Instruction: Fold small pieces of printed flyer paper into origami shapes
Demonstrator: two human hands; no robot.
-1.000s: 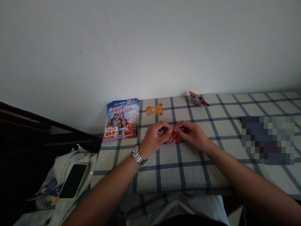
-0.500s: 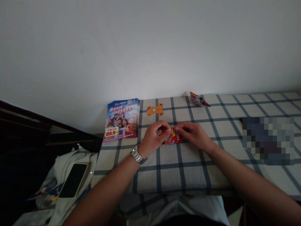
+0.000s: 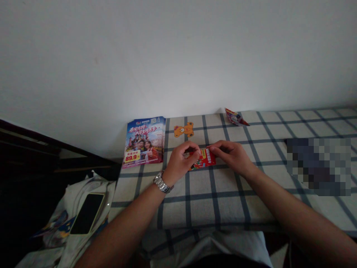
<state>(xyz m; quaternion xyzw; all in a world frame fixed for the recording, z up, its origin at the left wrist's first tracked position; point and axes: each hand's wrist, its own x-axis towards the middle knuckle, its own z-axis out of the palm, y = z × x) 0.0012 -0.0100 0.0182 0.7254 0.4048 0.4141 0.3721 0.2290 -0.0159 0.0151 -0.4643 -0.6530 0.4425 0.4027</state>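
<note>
Between my two hands is a red printed leaflet (image 3: 205,159) with yellow and white lettering, folded small and held just over the checked tablecloth. My left hand (image 3: 182,160), with a metal watch at the wrist, pinches its left part between thumb and bent fingers. At the upper right corner, my right hand (image 3: 230,155) grips the edge with thumb and forefinger. Both hands partly cover the paper, so its folds are not all visible. A stack of colourful leaflets (image 3: 145,141) lies left of my hands.
A folded leaflet (image 3: 235,117) stands near the wall at the back. An orange bear picture (image 3: 184,130) is on the checked tablecloth (image 3: 192,208). On the right lies a dark pixelated item (image 3: 318,167). A phone (image 3: 87,214) rests on white bags at lower left.
My right hand has shifted slightly right and up along the red leaflet, uncovering more of its printed face. The left hand has moved very slightly left.
</note>
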